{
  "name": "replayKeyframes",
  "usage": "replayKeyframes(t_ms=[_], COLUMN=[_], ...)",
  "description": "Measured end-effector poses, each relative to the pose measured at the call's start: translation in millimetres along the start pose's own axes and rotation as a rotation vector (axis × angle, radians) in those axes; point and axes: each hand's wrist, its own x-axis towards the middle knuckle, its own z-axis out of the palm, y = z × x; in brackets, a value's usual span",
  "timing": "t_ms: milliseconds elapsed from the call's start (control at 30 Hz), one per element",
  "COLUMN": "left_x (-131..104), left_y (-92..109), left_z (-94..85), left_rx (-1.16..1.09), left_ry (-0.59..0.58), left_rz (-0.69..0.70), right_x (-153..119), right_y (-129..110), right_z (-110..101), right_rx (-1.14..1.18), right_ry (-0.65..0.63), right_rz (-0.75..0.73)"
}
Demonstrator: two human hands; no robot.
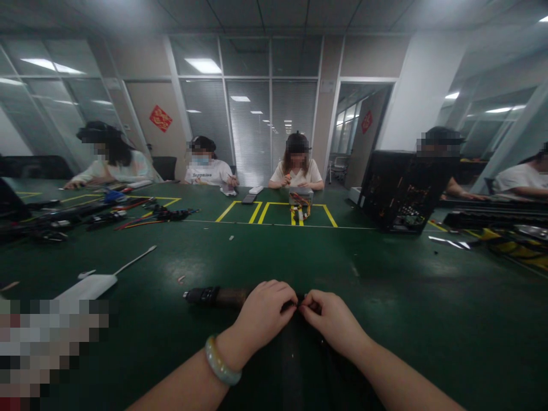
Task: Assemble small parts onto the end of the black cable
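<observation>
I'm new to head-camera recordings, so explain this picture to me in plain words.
There is no machine at work here, only a person's bare hands. The single picture comes from a camera worn on that person's head, looking forward and down. The left hand, with a bracelet on its wrist, and the right hand meet at the fingertips; whatever they pinch is too small and dark to identify. A dark cylindrical object is partly hidden by the left hand. Farther out on the green table are wires, a metal box and a black case. Other people sit around it.
</observation>
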Motion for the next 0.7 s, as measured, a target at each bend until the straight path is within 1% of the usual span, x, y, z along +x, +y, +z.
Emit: replayKeyframes(t_ms=[233,700], left_x=[-1.7,-1.4], left_y=[0.4,3.7], left_z=[1.5,-3.3], left_rx=[0.003,0.022], left_ry=[0.02,0.005], left_rz=[-0.05,-0.019], right_x=[-1.6,-0.8], right_y=[-1.0,-1.8], right_z=[-0.4,-0.6], right_rx=[0.01,0.028], right_ry=[-0.005,-0.01], right_rz=[0.005,0.014])
